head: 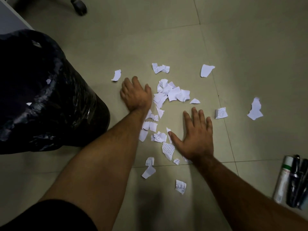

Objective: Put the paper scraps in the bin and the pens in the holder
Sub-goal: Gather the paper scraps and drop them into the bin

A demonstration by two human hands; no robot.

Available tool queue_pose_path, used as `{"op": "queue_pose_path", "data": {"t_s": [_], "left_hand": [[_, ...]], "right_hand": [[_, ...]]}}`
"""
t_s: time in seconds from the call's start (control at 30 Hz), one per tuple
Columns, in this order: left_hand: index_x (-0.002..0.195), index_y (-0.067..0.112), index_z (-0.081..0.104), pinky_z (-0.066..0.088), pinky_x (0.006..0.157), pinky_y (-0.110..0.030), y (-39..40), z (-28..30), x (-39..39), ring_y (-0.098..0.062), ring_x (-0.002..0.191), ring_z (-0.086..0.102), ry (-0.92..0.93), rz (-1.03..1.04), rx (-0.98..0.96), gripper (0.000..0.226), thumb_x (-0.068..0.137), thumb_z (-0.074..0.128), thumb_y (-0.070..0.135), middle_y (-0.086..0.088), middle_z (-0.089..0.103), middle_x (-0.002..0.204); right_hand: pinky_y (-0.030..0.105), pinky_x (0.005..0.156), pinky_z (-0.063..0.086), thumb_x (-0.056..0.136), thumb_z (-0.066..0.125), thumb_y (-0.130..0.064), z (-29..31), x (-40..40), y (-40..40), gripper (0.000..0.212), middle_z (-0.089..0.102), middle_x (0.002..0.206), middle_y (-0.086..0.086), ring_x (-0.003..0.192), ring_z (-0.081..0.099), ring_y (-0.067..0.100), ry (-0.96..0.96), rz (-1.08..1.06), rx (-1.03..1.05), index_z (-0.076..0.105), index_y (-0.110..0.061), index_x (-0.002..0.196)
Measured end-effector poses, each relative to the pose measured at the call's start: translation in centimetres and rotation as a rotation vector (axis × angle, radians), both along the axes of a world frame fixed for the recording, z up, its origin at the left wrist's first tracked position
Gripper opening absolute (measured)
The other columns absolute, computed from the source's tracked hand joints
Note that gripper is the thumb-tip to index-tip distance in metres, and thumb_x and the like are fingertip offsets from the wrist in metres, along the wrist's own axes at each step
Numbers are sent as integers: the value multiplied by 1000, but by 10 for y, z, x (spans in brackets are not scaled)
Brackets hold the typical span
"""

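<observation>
Fingers [196, 117] on the right hand [195, 140] are spread flat on the floor [166, 39], straight and apart, holding nothing. The left hand [135, 95] sits palm-down too, fingers loosely bent over the floor just left of the main heap of paper scraps [173, 94], not clamped on anything as far as I can see.

So it looks like the raking-together stage. Scraps lie mostly between the 2 hands, with a trail running down along the left forearm, plus strays: 1 up by the left fingertips [116, 75], a couple further out to the right [255, 109], and 1 with writing near the bottom [180, 186]. The bin [50, 97], lined with a black bag, stands right beside the left arm, and a few bits seem to be on the liner already.

If it were me: keep both palms low and sweep inward so the thin pieces slide instead of flipping over the fingers, stack them into 1 pile, then cup from both sides and lift. Flat scraps on smooth tile are a pain to pinch, so go for the crumpled ones first. Fetch the outliers before lifting.

The pens [298, 180] are lying in a bunch at the lower right, well apart from the paper. No holder in view that I can spot.
</observation>
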State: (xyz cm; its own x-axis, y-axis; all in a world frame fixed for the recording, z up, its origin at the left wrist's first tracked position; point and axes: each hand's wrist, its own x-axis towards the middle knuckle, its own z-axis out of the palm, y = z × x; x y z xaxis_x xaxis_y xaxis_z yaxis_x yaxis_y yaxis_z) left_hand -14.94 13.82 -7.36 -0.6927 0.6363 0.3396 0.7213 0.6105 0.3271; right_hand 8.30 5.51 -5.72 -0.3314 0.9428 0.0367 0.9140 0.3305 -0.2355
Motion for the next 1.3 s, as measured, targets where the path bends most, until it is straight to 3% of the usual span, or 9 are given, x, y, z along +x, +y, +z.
{"op": "queue_pose_path", "data": {"t_s": [0.1, 0.3, 0.43, 0.57, 0.67, 0.83, 1.03, 1.17, 1.3], "left_hand": [[138, 16, 47, 21, 116, -47, 13, -6, -12, -37, 140, 34, -128, 117, -140, 68, 83, 51, 55, -21, 37, 150], [149, 13, 31, 9, 120, -45, 34, -7, -31, -36, 147, 19, -193, 193, -156, 87, 83, 45, 68, -22, 26, 156], [140, 10, 46, 26, 116, -44, 41, -6, -16, -36, 136, 40, -155, 10, -110, 77, 84, 43, 64, -18, 50, 139], [118, 16, 63, 44, 89, -39, 37, 3, 29, -30, 101, 61, -102, -288, 105, 50, 80, 53, 48, -6, 66, 104], [123, 20, 61, 44, 86, -38, 42, 6, 47, -28, 104, 60, -107, -292, 98, 51, 79, 52, 46, -5, 63, 115], [135, 24, 53, 26, 114, -49, 68, 1, 52, -34, 137, 37, -140, -457, -226, 72, 76, 45, 66, -13, 44, 146], [99, 11, 68, 46, 91, -42, 15, 8, 89, -32, 101, 60, -150, -981, 23, 30, 86, 54, 34, -11, 64, 102], [103, 11, 67, 47, 86, -39, -21, 7, 96, -29, 97, 60, -128, -960, 49, 30, 90, 49, 31, -8, 67, 101], [99, 11, 62, 45, 84, -40, -34, 25, 101, -30, 92, 62, -96, -834, 17, 26, 87, 52, 31, -6, 67, 94]], "right_hand": [[49, 122, 11, 84, 37, -76, 1, -1, 1, 89, 22, 162, 10, 151, 16, 28, -9, 1, -20, 34, -18, 151], [49, 122, 11, 84, 34, -77, 1, -1, 2, 90, 19, 163, 9, 152, 13, 28, -13, -2, -47, 31, -19, 152], [50, 122, 12, 84, 34, -77, 3, -1, 2, 90, 19, 163, 10, 151, 14, 29, -15, -9, -62, 31, -19, 152], [49, 122, 10, 84, 33, -77, 3, -1, 3, 90, 17, 164, 9, 152, 12, 28, -13, -5, -70, 30, -19, 153], [48, 122, 8, 84, 34, -78, 0, 0, 3, 90, 18, 163, 9, 152, 12, 28, -7, -5, -66, 31, -19, 153], [51, 121, 13, 83, 39, -76, -2, 1, 3, 90, 26, 160, 13, 150, 20, 31, 45, 7, -26, 38, -16, 149], [48, 122, 6, 82, 28, -84, 4, -1, 3, 97, 16, 164, 9, 152, 9, 26, 35, 19, -73, 23, -20, 155], [47, 122, 7, 81, 31, -83, 4, 2, -1, 100, 20, 163, 9, 152, 12, 25, 65, 31, -47, 23, -16, 155], [48, 120, 19, 83, 53, -63, 3, 9, -3, 80, 38, 155, 10, 147, 27, 26, 286, 53, -59, 43, -14, 145]]}}
